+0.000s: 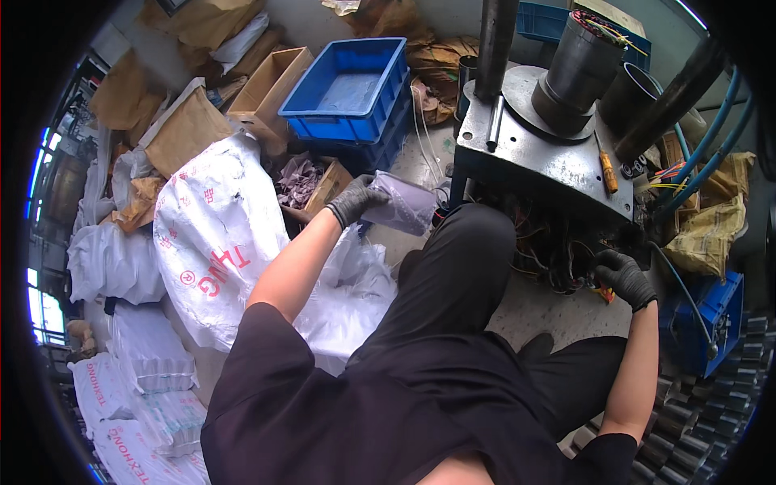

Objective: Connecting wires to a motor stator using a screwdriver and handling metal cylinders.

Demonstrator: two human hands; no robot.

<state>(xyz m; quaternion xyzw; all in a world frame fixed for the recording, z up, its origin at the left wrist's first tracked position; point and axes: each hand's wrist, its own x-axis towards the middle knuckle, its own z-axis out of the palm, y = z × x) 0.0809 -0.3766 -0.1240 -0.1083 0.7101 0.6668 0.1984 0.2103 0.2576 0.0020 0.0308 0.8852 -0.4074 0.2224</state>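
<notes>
My left hand [356,201], in a dark grey glove, pinches the edge of a thin purple-grey sheet [402,204] and holds it up beside my left knee. My right hand [627,279], gloved alike, is out to the right, low beside the metal press table [558,164]. Its fingers curl at a tangle of dark parts and coloured wires [566,263]; what lies in them is hidden. On the table stands a dark metal cylinder [572,73] on a round plate, with coloured wires at its top. An orange-handled tool [608,172] lies at the table's right edge.
Blue crates [343,97] are stacked ahead, beside a wooden box [269,89]. Crumpled purple-grey sheets [299,179] fill a carton near my left hand. White woven sacks [214,234] lie at left. At right are blue hoses [711,145], a blue bin [711,323] and rows of metal cylinders [703,412].
</notes>
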